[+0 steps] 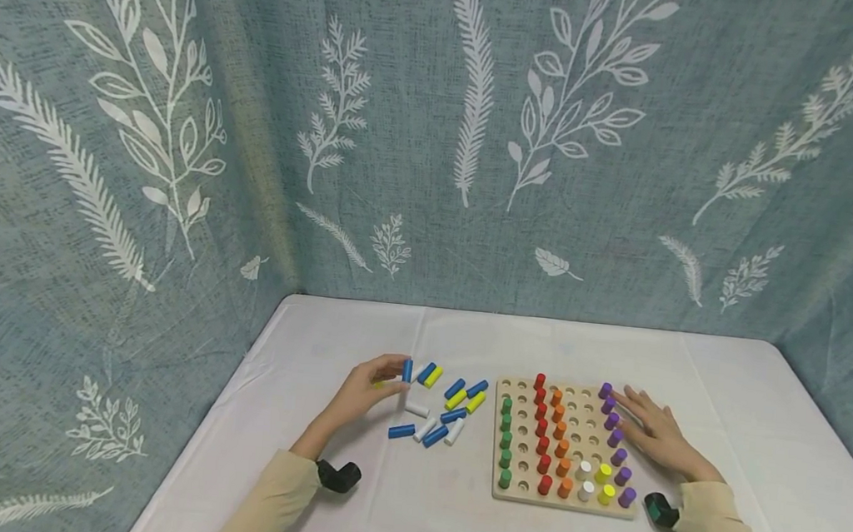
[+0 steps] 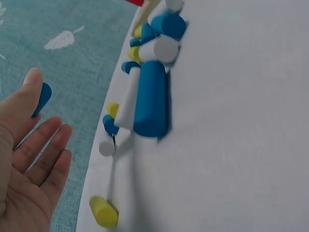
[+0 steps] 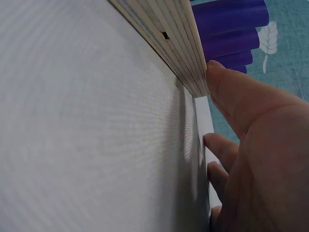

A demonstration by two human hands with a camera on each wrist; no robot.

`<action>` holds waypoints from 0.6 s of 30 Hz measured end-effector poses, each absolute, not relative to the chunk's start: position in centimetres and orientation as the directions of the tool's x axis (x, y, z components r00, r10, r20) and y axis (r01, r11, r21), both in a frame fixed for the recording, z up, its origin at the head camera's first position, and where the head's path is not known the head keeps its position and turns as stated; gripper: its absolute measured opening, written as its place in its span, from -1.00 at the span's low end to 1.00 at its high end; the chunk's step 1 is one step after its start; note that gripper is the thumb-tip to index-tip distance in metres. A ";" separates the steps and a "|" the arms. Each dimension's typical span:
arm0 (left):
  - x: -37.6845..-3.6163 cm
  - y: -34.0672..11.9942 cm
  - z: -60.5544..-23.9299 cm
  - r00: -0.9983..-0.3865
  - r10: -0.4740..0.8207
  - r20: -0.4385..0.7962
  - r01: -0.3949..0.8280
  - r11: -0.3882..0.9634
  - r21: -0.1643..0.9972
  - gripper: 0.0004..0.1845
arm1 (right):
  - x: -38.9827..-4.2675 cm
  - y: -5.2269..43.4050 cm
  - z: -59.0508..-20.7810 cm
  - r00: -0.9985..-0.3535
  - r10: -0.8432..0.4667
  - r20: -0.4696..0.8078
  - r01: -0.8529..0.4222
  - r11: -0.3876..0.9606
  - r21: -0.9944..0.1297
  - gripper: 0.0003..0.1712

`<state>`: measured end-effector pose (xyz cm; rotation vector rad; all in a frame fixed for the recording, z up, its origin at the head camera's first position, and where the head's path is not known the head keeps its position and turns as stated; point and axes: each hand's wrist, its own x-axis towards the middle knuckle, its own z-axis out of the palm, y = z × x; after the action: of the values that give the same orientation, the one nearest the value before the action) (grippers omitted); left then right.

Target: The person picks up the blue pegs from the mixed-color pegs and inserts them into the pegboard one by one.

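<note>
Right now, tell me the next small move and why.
Probably carry the blue peg right, toward a bare hole in the board: the left hand pinches that peg, the board holds no blue ones, and the right hand touches its edge.

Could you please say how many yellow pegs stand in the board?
2: the front yellow peg, in the nearest row of the board, and the rear yellow peg, directly behind it. None seems hidden.

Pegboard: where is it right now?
In the head view, the pegboard lies right of the loose pegs, its right edge beside the right hand.
</note>
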<state>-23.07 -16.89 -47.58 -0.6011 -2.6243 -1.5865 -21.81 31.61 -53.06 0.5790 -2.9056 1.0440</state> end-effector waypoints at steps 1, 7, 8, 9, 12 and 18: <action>-23.0 -16.8 -47.3 -0.925 0.314 0.214 0.332 0.398 0.855 -0.52 | -21.8 31.6 -53.1 -0.932 -0.340 0.124 -0.341 0.711 -0.615 -0.42; -24.0 -16.5 -48.3 -0.935 0.290 0.203 0.306 0.375 0.875 -0.51 | -21.7 31.6 -53.0 -0.934 -0.335 0.128 -0.340 0.712 -0.615 -0.43; -24.3 -16.5 -48.7 -0.938 0.288 0.192 0.294 0.369 0.882 -0.50 | -21.7 31.6 -53.0 -0.933 -0.335 0.129 -0.341 0.712 -0.614 -0.43; -24.5 -16.5 -49.0 -0.939 0.291 0.185 0.287 0.363 0.887 -0.48 | -21.7 31.6 -53.0 -0.933 -0.335 0.132 -0.342 0.711 -0.615 -0.43; -25.1 -16.4 -49.4 -0.940 0.298 0.167 0.267 0.335 0.904 -0.45 | -21.6 31.5 -52.9 -0.931 -0.339 0.136 -0.348 0.712 -0.610 -0.43; -25.4 -15.7 -49.1 -0.937 0.310 0.162 0.257 0.296 0.920 -0.44 | -21.5 31.5 -53.0 -0.930 -0.342 0.138 -0.351 0.707 -0.614 -0.43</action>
<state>-25.43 -15.73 -49.14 -0.5626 -2.5663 -1.8069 -21.53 31.48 -52.99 0.5863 -2.8889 1.0448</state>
